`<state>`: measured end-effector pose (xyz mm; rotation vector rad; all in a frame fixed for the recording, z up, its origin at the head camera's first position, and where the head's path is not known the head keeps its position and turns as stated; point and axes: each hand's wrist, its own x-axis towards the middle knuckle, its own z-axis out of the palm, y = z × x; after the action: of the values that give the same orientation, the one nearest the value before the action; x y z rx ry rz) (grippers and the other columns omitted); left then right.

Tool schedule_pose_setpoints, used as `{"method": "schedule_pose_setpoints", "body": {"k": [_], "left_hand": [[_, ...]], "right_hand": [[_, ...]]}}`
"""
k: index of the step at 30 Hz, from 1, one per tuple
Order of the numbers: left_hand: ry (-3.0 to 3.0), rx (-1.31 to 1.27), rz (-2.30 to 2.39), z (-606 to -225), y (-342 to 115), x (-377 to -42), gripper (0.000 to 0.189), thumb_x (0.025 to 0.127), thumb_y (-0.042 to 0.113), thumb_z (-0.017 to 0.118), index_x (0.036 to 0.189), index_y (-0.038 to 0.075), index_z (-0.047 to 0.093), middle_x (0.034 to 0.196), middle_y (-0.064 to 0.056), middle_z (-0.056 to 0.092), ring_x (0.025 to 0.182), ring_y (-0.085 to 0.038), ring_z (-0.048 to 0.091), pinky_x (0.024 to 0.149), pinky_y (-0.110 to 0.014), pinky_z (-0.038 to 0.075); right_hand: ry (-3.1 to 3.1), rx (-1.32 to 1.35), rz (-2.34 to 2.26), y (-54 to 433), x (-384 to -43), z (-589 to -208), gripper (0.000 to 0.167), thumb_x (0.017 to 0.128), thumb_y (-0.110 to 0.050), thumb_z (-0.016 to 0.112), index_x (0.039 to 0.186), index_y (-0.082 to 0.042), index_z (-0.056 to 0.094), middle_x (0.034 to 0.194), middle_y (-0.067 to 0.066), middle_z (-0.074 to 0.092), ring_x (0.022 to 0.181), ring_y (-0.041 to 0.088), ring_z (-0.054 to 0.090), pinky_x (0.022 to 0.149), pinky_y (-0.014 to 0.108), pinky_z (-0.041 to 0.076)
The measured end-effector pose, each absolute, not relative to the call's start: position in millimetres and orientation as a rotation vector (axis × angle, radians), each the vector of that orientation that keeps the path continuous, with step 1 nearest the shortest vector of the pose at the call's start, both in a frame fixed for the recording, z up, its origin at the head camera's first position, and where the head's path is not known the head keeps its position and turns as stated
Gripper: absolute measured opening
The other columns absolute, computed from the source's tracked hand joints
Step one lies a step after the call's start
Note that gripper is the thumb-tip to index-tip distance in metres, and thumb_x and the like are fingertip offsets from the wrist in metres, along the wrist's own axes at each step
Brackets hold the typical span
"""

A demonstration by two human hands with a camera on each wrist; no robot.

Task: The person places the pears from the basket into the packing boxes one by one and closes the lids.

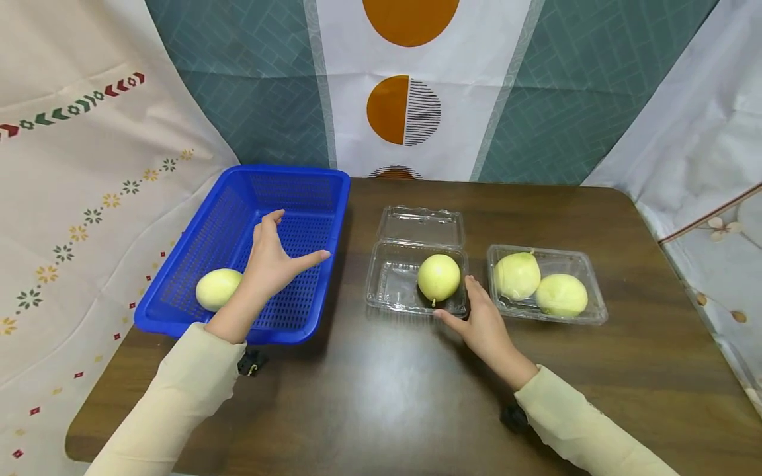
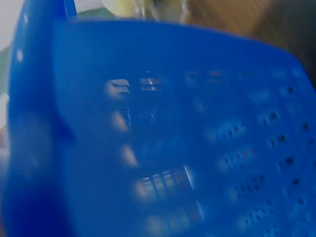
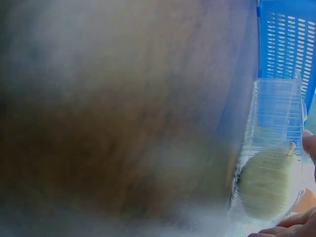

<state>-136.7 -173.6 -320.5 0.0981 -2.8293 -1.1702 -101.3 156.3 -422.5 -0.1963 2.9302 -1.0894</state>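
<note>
Over the blue plastic basket (image 1: 324, 277) my left hand (image 1: 270, 264) hovers, thumb spread wide from the fingers, holding nothing. A pale yellow-green fruit (image 1: 217, 289), like a small melon, lies in the basket beside my left wrist. My right hand (image 1: 485, 324) is at the front right corner of a clear plastic clamshell box (image 1: 387, 277), thumb near its front rim and fingers by its right side. Whether it touches cannot be told. Inside the box's right half sits one round fruit (image 1: 438, 277) with a short stem. The right wrist view shows the fruit (image 3: 266, 182) through the box wall.
Right of the hand stands a second clear box (image 1: 595, 301) holding two similar fruits (image 1: 561, 295). The first box's lid (image 1: 421, 227) is folded back. Everything rests on a dark wooden table (image 1: 381, 423) with patterned cloth behind. Basket mesh fills the left wrist view, blurred.
</note>
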Motion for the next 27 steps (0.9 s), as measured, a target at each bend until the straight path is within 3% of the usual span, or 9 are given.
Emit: {"method": "schedule_pose_setpoints", "body": {"k": [12, 19, 27], "left_hand": [[-2.958, 0.048, -0.960, -339.0, -219.1, -134.9, 0.105, 0.074, 0.033, 0.081, 0.144, -0.009, 0.017, 0.143, -0.037, 0.023, 0.132, -0.052, 0.023, 0.104, -0.064, 0.025], [-3.075, 0.113, -0.888, -348.6, -250.0, -129.6, 0.108, 0.073, 0.038, 0.081, 0.146, -0.005, 0.014, 0.145, -0.038, 0.017, 0.131, -0.057, 0.020, 0.098, -0.070, 0.026], [-3.155, 0.043, -0.824, -355.2, -275.3, -134.0, 0.111, 0.071, 0.039, 0.082, 0.147, -0.005, 0.015, 0.145, -0.040, 0.015, 0.130, -0.060, 0.017, 0.099, -0.072, 0.023]], "right_hand": [[2.947, -0.188, -1.065, 156.5, -99.1, -422.7, 0.092, 0.081, -0.037, 0.074, 0.143, 0.012, 0.027, 0.147, 0.032, 0.029, 0.137, 0.044, 0.029, 0.106, 0.060, 0.030], [2.950, -0.181, -1.058, 156.2, -99.4, -422.8, 0.093, 0.081, -0.037, 0.074, 0.143, 0.012, 0.026, 0.148, 0.032, 0.029, 0.137, 0.044, 0.030, 0.105, 0.060, 0.030], [2.947, -0.209, -1.062, 156.1, -100.0, -424.0, 0.093, 0.081, -0.036, 0.074, 0.143, 0.013, 0.026, 0.148, 0.032, 0.028, 0.137, 0.044, 0.028, 0.107, 0.059, 0.028]]}}
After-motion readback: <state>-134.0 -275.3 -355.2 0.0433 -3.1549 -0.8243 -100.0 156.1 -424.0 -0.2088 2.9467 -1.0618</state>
